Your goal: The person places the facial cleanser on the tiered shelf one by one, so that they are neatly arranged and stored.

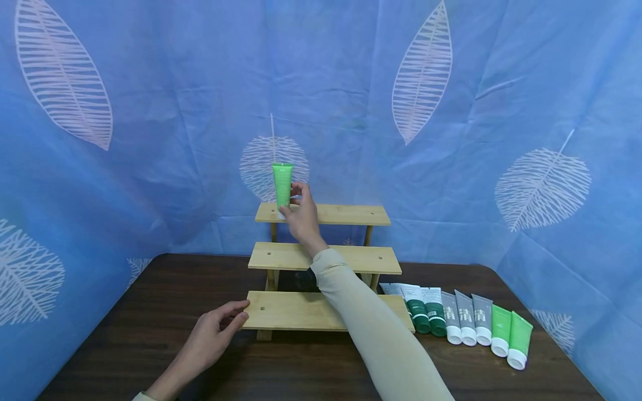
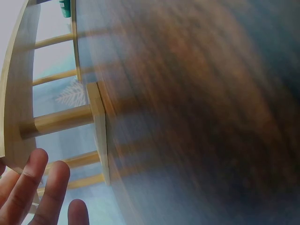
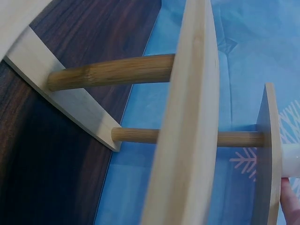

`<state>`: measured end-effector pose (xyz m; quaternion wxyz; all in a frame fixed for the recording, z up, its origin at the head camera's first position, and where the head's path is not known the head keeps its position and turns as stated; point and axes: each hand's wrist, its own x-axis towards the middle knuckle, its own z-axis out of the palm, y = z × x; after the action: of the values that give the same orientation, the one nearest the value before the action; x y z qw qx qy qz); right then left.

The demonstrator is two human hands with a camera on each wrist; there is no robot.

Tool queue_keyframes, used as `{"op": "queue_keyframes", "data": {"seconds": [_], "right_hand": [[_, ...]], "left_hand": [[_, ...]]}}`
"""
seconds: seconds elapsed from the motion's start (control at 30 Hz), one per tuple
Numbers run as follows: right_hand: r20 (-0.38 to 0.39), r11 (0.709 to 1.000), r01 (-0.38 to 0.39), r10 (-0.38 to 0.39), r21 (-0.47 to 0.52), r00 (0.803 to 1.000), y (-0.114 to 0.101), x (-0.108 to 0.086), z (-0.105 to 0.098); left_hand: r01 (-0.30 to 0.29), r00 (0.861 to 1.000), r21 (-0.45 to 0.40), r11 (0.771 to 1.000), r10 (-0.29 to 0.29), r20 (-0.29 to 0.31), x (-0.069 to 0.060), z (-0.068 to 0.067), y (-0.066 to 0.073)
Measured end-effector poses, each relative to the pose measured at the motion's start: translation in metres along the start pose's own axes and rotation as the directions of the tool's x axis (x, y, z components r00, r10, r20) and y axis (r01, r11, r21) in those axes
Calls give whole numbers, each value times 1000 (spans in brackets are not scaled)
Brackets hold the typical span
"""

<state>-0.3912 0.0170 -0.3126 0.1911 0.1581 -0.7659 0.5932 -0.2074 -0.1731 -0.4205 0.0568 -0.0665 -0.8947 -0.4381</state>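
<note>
The step in hand looks like standing a light green tube (image 1: 282,182) on the top board (image 1: 346,214) of a three-tier wooden stand (image 1: 363,258). The tube is upright, its white cap (image 3: 291,161) downward, near the board's left end and close to its front edge. The right hand (image 1: 302,217) has its grip clamped on the lower part of the tube, thumb and fingers pinching it from the right side. Whether the cap bears fully on the wood is hard to tell from here. The left hand (image 1: 205,337) touches the bottom board (image 1: 293,313) at its left front corner, its grip loose with the fingers apart, probably to steady the stand.

The next move seems to call for the cap flat on the board, clear of the front edge, then the fingers parting sideways so that the tube does not tip. Toward the right edge of the counter (image 1: 125,334), dark green-and-white tubes (image 1: 417,312), grey tubes (image 1: 466,317) and two more light green tubes (image 1: 520,337) lie in a row
</note>
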Motion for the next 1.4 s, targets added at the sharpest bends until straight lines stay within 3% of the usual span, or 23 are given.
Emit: {"op": "queue_keyframes", "data": {"seconds": [1.03, 1.23, 1.4], "right_hand": [[-23, 999, -34, 33, -30, 999, 2, -5, 0], [-23, 1000, -17, 18, 12, 1000, 0, -11, -11], [-14, 999, -27, 27, 35, 1000, -1, -20, -32]], "left_hand": [[2, 1000, 4, 1000, -3, 11, -1, 0, 1], [-2, 1000, 10, 1000, 2, 7, 0, 0, 0], [0, 1000, 11, 1000, 0, 8, 0, 1, 0]]}}
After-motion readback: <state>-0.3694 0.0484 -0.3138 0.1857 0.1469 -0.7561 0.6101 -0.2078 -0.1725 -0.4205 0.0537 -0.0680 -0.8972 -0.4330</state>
